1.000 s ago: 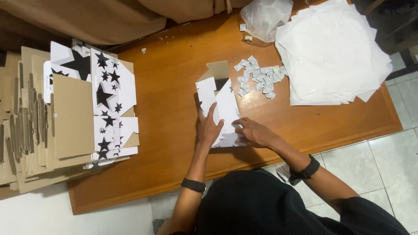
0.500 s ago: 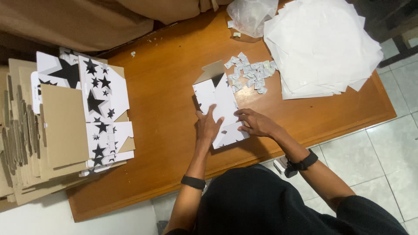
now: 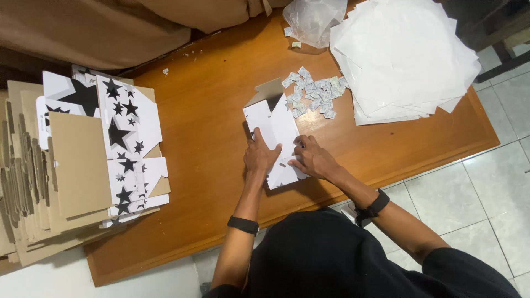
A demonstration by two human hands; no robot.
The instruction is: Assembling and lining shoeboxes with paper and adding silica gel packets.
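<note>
A white folded cardboard box blank (image 3: 274, 126) lies on the wooden table (image 3: 215, 121), a brown flap raised at its far end. My left hand (image 3: 260, 155) presses flat on its near left part. My right hand (image 3: 312, 158) rests on its near right edge with the fingers bent over the card. Both wrists wear black bands. The near end of the box is partly hidden under my hands.
A stack of flat box blanks, white with black stars (image 3: 118, 138) and brown-backed (image 3: 38, 176), fills the table's left end. Small printed paper packets (image 3: 314, 94) lie beyond the box. White tissue sheets (image 3: 403, 55) and a clear plastic bag (image 3: 317, 19) sit far right. Tiled floor (image 3: 475, 187) lies right.
The view has shifted slightly. Both hands stay on the white box, pressing its near end; the right hand's fingers have curled closer in on the card.
</note>
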